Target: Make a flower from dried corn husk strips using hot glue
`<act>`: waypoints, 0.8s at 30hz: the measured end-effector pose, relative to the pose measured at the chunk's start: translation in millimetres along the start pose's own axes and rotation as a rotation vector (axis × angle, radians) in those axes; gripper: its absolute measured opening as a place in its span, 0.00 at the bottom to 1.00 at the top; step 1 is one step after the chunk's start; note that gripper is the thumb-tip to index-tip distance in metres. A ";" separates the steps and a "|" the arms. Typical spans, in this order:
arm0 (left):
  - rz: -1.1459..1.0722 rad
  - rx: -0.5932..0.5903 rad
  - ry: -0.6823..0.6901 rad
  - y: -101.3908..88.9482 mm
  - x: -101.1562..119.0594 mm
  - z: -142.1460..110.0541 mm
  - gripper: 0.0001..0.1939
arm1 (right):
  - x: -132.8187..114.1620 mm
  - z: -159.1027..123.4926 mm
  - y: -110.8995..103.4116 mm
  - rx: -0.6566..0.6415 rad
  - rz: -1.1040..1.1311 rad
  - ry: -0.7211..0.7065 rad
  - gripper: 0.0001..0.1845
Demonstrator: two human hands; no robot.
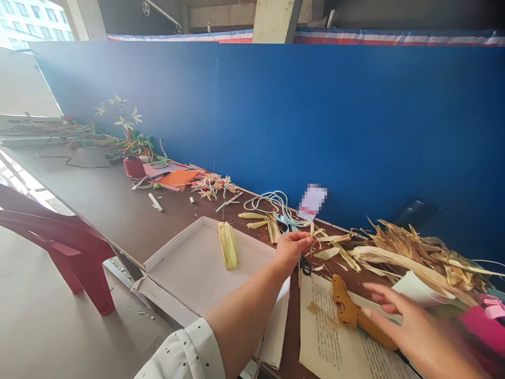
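Note:
My left hand [291, 248] reaches across the table, thumb and fingertips pinching a small pale strip of corn husk [312, 229]. My right hand [410, 321], slightly blurred, hovers with fingers apart over the handle of a yellow glue gun [346, 305]. The glue gun lies on a printed sheet of paper [315, 337]. Just below my left hand are the black handles of scissors [305, 265]. A wide yellow-green piece of husk [228, 246] lies in the shallow white box lid [189, 263] to the left.
Dry husks [418, 247] are heaped at the right beside a white cup [422, 289]. Pale cord [272, 197] and husk scraps line the back edge under a blue partition [335, 131]. Orange paper [177, 178] and a husk flower [122, 118] stand farther left. A red chair [79, 247] is at the table's left side.

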State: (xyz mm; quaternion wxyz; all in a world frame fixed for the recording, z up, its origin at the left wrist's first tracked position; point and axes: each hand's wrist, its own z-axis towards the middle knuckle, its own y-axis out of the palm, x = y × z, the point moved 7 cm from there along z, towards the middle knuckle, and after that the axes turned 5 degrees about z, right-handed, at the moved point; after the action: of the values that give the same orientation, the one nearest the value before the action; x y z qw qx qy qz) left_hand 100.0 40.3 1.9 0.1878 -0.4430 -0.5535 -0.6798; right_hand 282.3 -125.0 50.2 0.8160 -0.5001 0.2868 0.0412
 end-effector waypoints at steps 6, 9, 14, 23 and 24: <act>-0.015 -0.023 0.010 0.4 0.0 -0.5 0.21 | -57.4 29.5 29.6 0.203 0.500 0.251 0.26; -0.009 -0.033 0.021 0.1 0.1 -0.3 0.20 | -67.7 38.0 76.6 0.115 0.828 0.411 0.29; 0.049 -0.023 0.039 0.2 -2.1 -0.3 0.20 | -62.7 36.0 104.3 0.179 1.002 0.517 0.28; 0.111 -0.011 0.026 0.4 -6.8 -0.5 0.17 | -58.8 35.2 102.5 0.274 1.034 0.457 0.27; 0.114 -0.012 0.024 0.4 -6.9 -0.6 0.17 | -60.1 34.9 100.9 0.280 1.034 0.454 0.27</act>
State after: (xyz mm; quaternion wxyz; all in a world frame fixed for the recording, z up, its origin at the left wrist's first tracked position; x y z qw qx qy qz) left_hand 103.8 38.0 -3.4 0.2301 -0.4669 -0.5209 -0.6766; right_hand 211.5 -32.4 12.5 0.6664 -0.1790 0.6642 0.2877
